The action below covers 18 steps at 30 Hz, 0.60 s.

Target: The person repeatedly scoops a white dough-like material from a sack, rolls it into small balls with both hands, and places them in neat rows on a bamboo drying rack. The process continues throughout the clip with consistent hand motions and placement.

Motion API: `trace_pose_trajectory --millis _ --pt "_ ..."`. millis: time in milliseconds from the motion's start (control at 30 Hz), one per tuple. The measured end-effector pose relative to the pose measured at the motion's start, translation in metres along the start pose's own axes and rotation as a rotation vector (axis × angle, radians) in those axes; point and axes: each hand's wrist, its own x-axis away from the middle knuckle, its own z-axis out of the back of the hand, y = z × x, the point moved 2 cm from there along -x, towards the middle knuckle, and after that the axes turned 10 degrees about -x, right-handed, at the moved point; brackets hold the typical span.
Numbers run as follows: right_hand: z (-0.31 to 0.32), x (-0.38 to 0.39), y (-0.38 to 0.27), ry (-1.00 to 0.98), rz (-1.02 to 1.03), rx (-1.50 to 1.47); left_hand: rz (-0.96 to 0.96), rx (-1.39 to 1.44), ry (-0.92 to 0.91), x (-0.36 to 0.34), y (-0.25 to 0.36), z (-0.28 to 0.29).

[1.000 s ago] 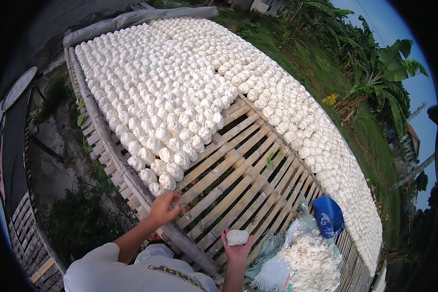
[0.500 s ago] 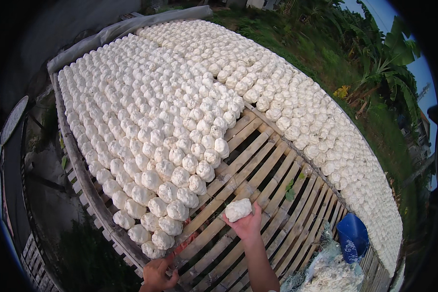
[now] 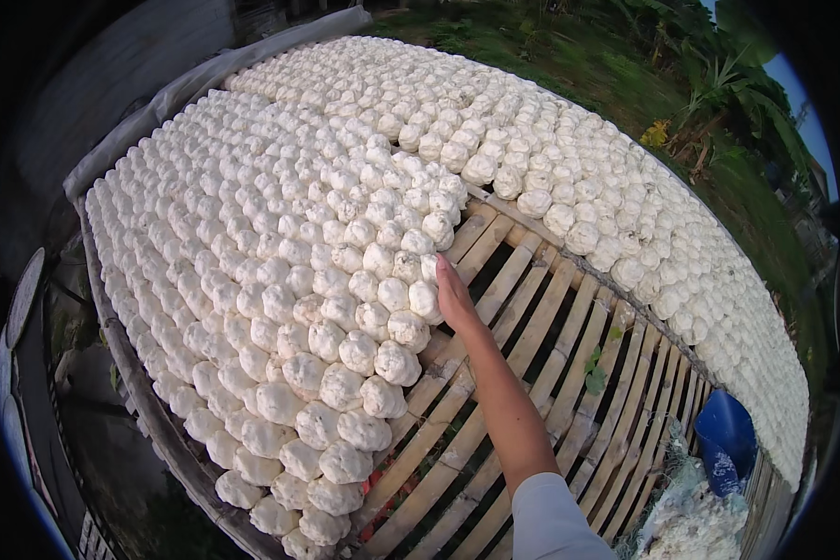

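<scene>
My right hand (image 3: 455, 296) reaches forward to the right-hand edge of the closely set rows of white lumps (image 3: 280, 299). It cups a rough, rounded white lump (image 3: 429, 269) against its neighbours; some of the fingers are hidden behind it. The lumps look like balls of pale, doughy material, and I cannot tell what they are made of. Beneath them lies a slatted bamboo rack (image 3: 523, 327), its bare slats just right of my hand. My left hand is out of view.
A blue scoop (image 3: 724, 439) stands beside a heap of white crumbly material (image 3: 695, 518) on netting at the lower right. A second band of lumps (image 3: 607, 205) runs beyond a bamboo divider. Rolled sheeting (image 3: 205, 93) lies along the far edge, and green leaves (image 3: 595, 371) rest on the slats.
My right hand has carried the white lump forward and left, from above the bare slats to the rows' edge. My left hand has left the view, and the whole view has shifted.
</scene>
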Motion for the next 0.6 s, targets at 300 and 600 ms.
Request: trace_pose_trajectory --millis 300,600 --pt "0.139 0.258 -0.044 0.203 -0.499 -0.407 -0.027 0.028 0.086 -0.003 0.015 -0.004" --pt "0.288 0.704 -0.198 1.005 -0.629 -0.423 -0.129 -0.122 -0.154 -0.004 -0.024 -0.019"
